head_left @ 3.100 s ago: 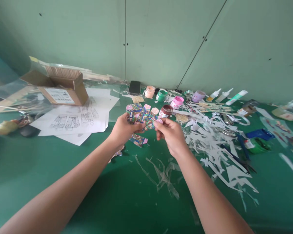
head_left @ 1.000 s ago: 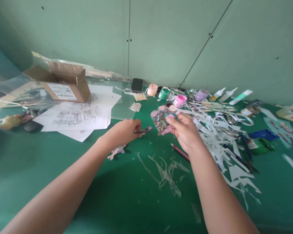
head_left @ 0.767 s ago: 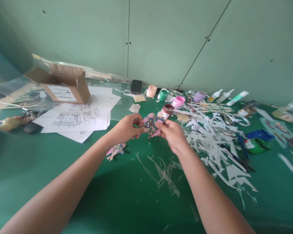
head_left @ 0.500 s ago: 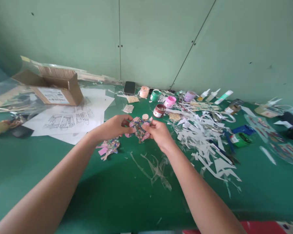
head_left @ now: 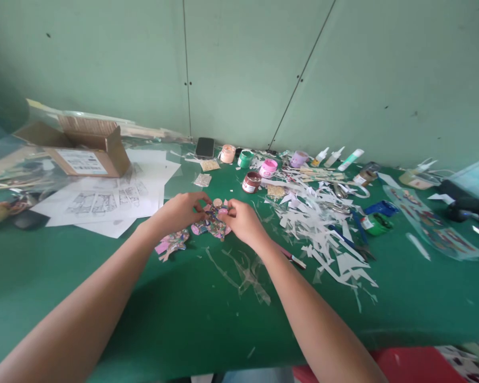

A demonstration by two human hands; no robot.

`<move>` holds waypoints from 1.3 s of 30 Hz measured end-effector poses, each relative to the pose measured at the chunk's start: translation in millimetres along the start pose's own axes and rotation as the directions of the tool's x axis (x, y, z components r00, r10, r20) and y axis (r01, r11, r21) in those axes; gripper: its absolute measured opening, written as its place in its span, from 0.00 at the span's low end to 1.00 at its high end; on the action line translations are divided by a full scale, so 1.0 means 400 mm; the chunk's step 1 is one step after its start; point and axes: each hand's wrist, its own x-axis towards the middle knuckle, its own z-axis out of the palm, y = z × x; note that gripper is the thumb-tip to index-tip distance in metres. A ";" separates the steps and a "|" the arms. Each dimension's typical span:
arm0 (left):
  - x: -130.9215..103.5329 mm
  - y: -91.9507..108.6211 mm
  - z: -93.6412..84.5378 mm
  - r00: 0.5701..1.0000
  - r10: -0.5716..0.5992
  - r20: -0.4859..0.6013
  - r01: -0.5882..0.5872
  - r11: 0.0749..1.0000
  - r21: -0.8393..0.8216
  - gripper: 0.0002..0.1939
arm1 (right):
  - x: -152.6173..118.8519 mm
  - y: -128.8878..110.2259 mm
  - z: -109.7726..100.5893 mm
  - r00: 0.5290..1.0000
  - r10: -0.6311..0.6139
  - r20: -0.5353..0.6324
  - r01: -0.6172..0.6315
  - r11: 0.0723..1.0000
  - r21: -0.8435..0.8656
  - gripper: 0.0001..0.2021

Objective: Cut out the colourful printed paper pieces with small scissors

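A small patterned cutout in pink, blue and green (head_left: 214, 224), with round pale parts, is pinched between my two hands just over the table. My left hand (head_left: 182, 211) grips its left side with thumb and fingertips. From the right, my right hand (head_left: 245, 222) has thumb and forefinger closed on its upper right edge. A similar patterned piece with pink strips (head_left: 172, 244) lies on the table below my left wrist. Beside my right forearm lies a slim pink-and-white tool like a pen or craft knife (head_left: 297, 260), partly hidden by the arm.
Paint jars such as a dark red one (head_left: 251, 182) and a pink one (head_left: 268, 168) stand behind my hands. White paper scraps (head_left: 314, 229) spread to the right. Printed sheets (head_left: 103, 205) and an open cardboard box (head_left: 91, 154) are at left. Clear film scraps (head_left: 249, 276) lie in front.
My hands have come closer together, and the cutout has turned and sits lower. The slim pink tool by my right forearm now shows. The whole view has shifted slightly.
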 end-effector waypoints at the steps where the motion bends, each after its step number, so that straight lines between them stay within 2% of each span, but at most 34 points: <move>1: 0.001 -0.003 0.001 1.000 0.008 0.008 -0.008 1.000 0.012 0.18 | -0.004 -0.005 0.002 1.000 0.000 0.008 0.000 1.000 -0.029 0.05; 3: 0.001 -0.008 0.003 1.000 0.015 0.015 -0.015 0.999 0.039 0.18 | -0.014 -0.013 -0.002 1.000 0.004 0.008 -0.003 0.998 -0.062 0.07; 5: 0.000 -0.008 0.005 1.000 0.019 0.004 -0.019 0.998 0.067 0.19 | -0.019 -0.011 -0.032 0.999 0.006 -0.033 -0.011 0.992 -0.128 0.08; 7: -0.003 -0.001 0.005 0.999 0.031 -0.028 -0.028 0.995 0.097 0.20 | -0.008 0.011 -0.098 0.989 0.032 -0.141 -0.068 0.962 -0.264 0.14; 8: -0.006 0.006 0.005 0.998 0.040 -0.047 -0.034 0.993 0.113 0.20 | 0.006 0.030 -0.142 0.972 0.081 -0.222 -0.156 0.926 -0.344 0.13; 10: -0.012 0.021 0.005 0.994 0.061 -0.089 -0.048 0.989 0.141 0.20 | 0.048 0.081 -0.233 0.917 0.180 -0.355 -0.347 0.798 -0.492 0.13; 12: -0.017 0.037 0.008 0.989 0.098 -0.115 -0.081 0.986 0.147 0.19 | 0.100 0.138 -0.302 0.907 0.191 -0.375 -0.380 0.755 -0.535 0.17; 14: -0.021 0.048 0.014 0.980 0.161 -0.116 -0.143 0.978 0.152 0.17 | 0.145 0.185 -0.335 0.920 0.165 -0.354 -0.351 0.748 -0.563 0.19; 18: -0.024 0.047 0.029 0.958 0.281 -0.057 -0.267 0.948 0.175 0.14 | 0.184 0.234 -0.332 0.914 0.094 -0.395 -0.325 0.753 -0.572 0.13; 22: -0.024 0.036 0.025 0.955 0.291 -0.051 -0.278 0.945 0.171 0.13 | 0.179 0.249 -0.352 0.893 0.007 -0.450 -0.275 0.801 -0.532 0.14; 28: -0.028 0.027 -0.025 0.976 0.191 -0.105 -0.182 0.979 0.093 0.12 | 0.155 0.261 -0.399 0.827 -0.036 -0.560 -0.227 0.891 -0.393 0.10; 32: -0.031 0.017 -0.060 0.983 0.081 -0.165 -0.066 0.994 0.092 0.13 | 0.153 0.268 -0.401 0.777 0.023 -0.629 -0.213 0.950 -0.228 0.13; 36: -0.031 0.005 -0.084 0.976 0.021 -0.215 0.000 0.995 0.098 0.14 | 0.153 0.270 -0.406 0.737 0.073 -0.671 -0.195 0.975 -0.109 0.15; 39: -0.033 -0.014 -0.105 0.957 -0.031 -0.288 0.061 0.994 0.093 0.13 | 0.146 0.272 -0.414 0.718 0.050 -0.694 -0.170 0.980 -0.106 0.13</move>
